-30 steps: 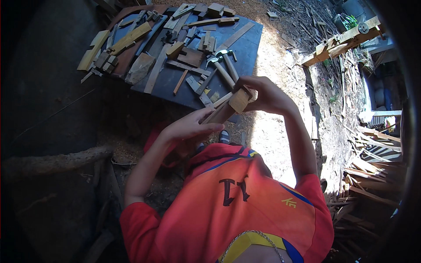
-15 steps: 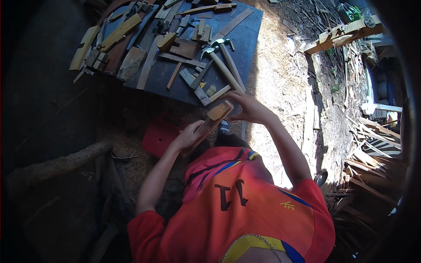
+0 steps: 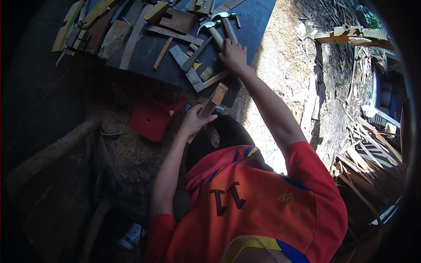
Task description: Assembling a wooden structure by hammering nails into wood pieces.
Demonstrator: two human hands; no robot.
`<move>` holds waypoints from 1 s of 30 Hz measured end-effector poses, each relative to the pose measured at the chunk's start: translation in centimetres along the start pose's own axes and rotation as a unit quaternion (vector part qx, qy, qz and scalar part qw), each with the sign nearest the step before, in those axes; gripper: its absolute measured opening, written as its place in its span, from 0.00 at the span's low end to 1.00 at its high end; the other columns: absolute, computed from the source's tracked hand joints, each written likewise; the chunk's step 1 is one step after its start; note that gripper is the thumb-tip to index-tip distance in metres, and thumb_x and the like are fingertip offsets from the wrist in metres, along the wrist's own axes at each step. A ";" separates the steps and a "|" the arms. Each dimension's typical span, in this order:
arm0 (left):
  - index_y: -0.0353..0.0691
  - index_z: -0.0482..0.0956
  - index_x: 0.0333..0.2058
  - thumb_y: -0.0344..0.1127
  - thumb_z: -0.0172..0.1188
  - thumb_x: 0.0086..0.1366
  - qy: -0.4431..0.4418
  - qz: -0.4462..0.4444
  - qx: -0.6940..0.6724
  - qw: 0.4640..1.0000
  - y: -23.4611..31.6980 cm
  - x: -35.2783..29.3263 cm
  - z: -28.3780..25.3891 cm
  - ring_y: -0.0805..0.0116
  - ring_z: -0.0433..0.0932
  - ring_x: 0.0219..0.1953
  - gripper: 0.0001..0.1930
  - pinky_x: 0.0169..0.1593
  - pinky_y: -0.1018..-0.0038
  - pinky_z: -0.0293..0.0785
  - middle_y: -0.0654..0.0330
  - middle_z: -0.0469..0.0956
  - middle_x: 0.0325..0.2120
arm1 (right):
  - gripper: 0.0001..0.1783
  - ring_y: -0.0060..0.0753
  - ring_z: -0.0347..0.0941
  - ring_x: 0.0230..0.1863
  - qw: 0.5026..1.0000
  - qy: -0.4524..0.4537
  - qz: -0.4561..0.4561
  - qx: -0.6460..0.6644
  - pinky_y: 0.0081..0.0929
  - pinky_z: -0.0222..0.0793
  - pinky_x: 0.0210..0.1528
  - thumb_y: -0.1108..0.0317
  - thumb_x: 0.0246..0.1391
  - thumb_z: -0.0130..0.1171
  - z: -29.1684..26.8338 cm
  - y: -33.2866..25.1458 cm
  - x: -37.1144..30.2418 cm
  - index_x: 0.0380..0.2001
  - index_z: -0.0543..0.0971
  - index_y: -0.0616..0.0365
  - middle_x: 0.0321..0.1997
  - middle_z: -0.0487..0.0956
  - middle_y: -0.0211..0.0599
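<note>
My left hand [image 3: 195, 120] is closed around a short wooden piece [image 3: 214, 99] with a pale cut end, held above my lap. My right hand [image 3: 233, 55] reaches forward onto the dark board [image 3: 250, 17] and rests on the wooden handles of two claw hammers [image 3: 218, 27] lying side by side. Whether its fingers have closed on a handle is not visible. Flat wooden offcuts [image 3: 186, 61] lie just left of that hand.
Several wooden strips and blocks [image 3: 114, 37] are spread over the board's left part. A red plastic stool [image 3: 151, 118] stands on the sawdust-covered ground below it. A log [image 3: 52, 151] lies at left. Scrap timber [image 3: 364, 158] is piled at right.
My right hand has let go of the wooden piece and stretched forward to the hammers. My left hand keeps the piece, now lower and nearer my body.
</note>
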State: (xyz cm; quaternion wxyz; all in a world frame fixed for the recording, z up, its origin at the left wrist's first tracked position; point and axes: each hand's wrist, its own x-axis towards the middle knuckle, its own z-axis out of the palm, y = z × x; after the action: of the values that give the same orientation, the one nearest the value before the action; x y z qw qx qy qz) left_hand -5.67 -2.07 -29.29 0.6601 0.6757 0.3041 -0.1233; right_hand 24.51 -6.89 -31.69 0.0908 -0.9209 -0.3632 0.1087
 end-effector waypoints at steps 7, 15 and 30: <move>0.34 0.82 0.48 0.50 0.77 0.57 -0.002 0.029 0.056 0.998 0.3 1.2 0.3 0.62 0.84 0.45 0.29 0.52 0.64 0.77 0.52 0.85 0.41 | 0.30 0.59 0.81 0.51 0.958 -0.076 0.125 0.248 0.50 0.75 0.55 0.53 0.58 0.62 -2.9 1.2 1.2 0.55 0.73 0.67 0.49 0.82 0.60; 0.33 0.81 0.50 0.44 0.77 0.54 -0.051 0.154 0.160 0.974 -1.0 3.5 0.0 0.52 0.81 0.48 0.29 0.54 0.63 0.76 0.51 0.79 0.45 | 0.26 0.45 0.80 0.44 0.880 -0.037 0.165 0.444 0.40 0.75 0.49 0.55 0.61 0.62 -9.7 3.6 -14.0 0.57 0.74 0.59 0.41 0.81 0.51; 0.43 0.73 0.66 0.44 0.68 0.65 -0.059 0.293 0.396 0.868 6.4 6.1 2.1 0.45 0.81 0.52 0.32 0.52 0.54 0.80 0.48 0.77 0.53 | 0.23 0.44 0.81 0.34 0.827 0.023 0.357 0.433 0.41 0.75 0.39 0.61 0.61 0.63 -4.8 4.0 -31.7 0.57 0.74 0.56 0.36 0.82 0.51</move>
State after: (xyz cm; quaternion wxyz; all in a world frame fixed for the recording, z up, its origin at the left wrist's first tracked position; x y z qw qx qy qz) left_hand 3.30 -2.21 -27.72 0.3592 0.9301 -0.0214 -0.0739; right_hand 5.79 -32.00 -23.82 0.4437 -0.8545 0.0772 0.2587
